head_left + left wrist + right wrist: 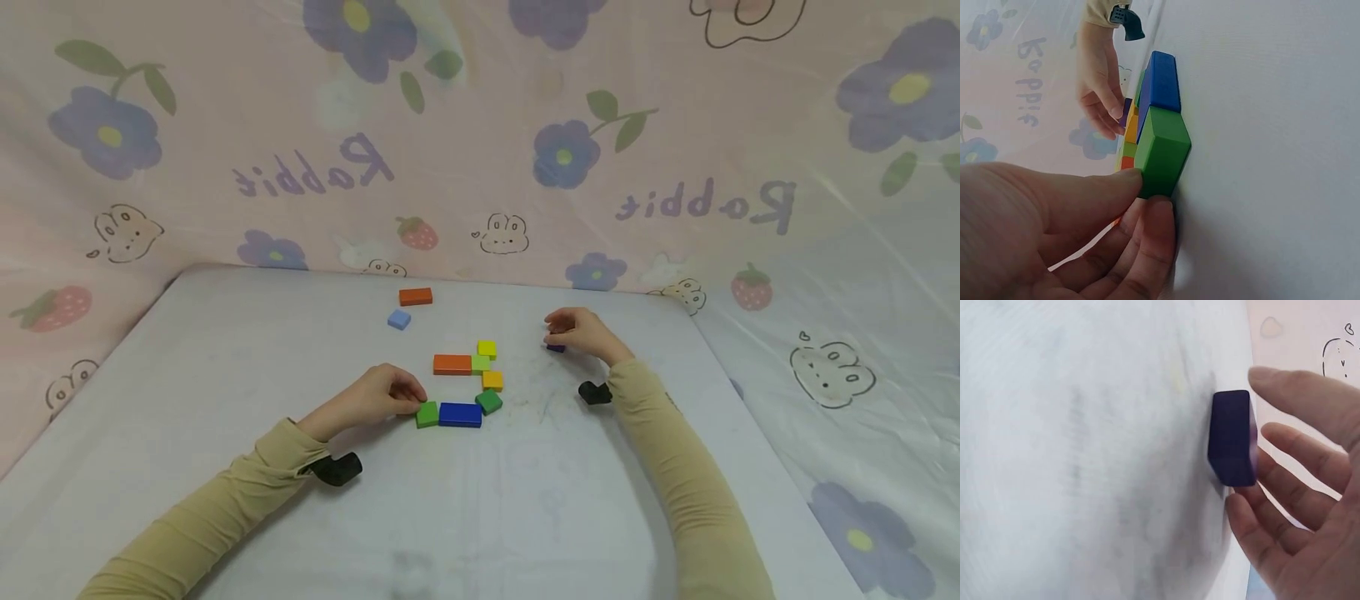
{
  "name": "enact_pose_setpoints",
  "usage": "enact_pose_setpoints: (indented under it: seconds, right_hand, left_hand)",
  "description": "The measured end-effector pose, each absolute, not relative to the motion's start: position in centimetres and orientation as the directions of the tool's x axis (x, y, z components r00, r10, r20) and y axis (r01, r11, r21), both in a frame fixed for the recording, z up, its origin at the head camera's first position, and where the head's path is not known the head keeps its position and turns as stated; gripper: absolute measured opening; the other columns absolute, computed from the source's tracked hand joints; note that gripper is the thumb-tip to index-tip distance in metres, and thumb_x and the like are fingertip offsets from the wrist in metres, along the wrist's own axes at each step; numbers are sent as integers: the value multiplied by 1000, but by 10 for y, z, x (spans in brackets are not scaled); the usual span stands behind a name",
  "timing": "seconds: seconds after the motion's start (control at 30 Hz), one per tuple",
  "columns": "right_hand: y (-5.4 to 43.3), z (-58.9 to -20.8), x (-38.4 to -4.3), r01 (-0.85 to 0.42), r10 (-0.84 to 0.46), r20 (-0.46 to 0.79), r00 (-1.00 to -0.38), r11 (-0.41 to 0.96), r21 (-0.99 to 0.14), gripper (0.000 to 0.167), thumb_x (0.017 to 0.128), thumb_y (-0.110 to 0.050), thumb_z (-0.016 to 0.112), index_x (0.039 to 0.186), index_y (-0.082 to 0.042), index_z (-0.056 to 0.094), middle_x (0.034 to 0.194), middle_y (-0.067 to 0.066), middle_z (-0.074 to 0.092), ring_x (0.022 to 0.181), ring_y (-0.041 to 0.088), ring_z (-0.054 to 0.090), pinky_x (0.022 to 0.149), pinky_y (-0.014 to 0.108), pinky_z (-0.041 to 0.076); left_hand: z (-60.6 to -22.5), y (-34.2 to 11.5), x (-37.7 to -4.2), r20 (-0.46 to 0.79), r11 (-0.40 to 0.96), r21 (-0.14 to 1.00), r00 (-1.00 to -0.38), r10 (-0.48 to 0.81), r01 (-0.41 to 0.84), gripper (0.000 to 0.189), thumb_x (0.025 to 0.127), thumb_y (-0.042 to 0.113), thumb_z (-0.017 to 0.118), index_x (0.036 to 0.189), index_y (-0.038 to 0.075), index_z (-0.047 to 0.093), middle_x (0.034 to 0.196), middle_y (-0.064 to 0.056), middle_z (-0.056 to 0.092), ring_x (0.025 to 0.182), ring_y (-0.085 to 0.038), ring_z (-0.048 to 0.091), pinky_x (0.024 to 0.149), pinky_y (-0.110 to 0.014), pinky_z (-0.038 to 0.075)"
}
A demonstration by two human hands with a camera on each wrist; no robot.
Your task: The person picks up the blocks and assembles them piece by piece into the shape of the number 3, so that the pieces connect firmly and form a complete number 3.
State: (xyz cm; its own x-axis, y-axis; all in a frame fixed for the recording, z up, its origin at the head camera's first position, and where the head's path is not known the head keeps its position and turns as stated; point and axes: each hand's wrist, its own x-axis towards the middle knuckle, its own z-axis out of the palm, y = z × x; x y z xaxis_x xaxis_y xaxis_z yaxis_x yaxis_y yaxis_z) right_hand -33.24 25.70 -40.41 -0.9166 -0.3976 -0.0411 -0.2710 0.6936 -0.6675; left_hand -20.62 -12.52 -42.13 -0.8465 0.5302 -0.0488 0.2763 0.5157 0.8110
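Note:
My left hand [378,393] is at the left end of a row of blocks. Thumb and fingertip pinch the near end of a green block [1163,153], which lies against a long blue block [460,415]. Farther right, my right hand [585,332] is around a dark purple block [1232,437] on the table. Its fingers are spread and loosely bent, and the thumb stands apart from the block. A darker green block [489,402] sits at an angle by the blue block's right end. Above it are an orange-yellow block [492,381], a light green block [480,364] and a yellow block [487,349].
A long orange block [452,365] touches the light green one on its left. Farther back lie a light blue block [399,319] and another orange block [416,297]. The white table [525,517] ends at a patterned cloth [465,167].

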Motion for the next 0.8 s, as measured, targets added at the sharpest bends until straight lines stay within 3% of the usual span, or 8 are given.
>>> enact_pose_setpoints:
  seconds: [0.37, 0.8]
  right_hand:
    - [261, -404, -328, -297, -427, -53, -902, 707, -642, 47, 82, -9, 76, 123, 4, 58, 115, 21, 60, 107, 36, 56, 94, 47, 45]
    - [260, -398, -330, -274, -426, -99, -899, 726, -631, 37, 84, -8, 73, 119, 3, 63, 113, 18, 63, 102, 31, 59, 88, 43, 47]
  left_hand:
    - [-420, -125, -207, -49, 519, 806, -843, 535, 283, 9, 86, 1, 68, 94, 4, 71, 84, -1, 66, 73, -14, 57, 67, -27, 50]
    - [-419, -124, -206, -63, 527, 806, -846, 530, 270, 9, 86, 2, 68, 94, 4, 71, 83, -1, 65, 72, -15, 56, 67, -27, 50]
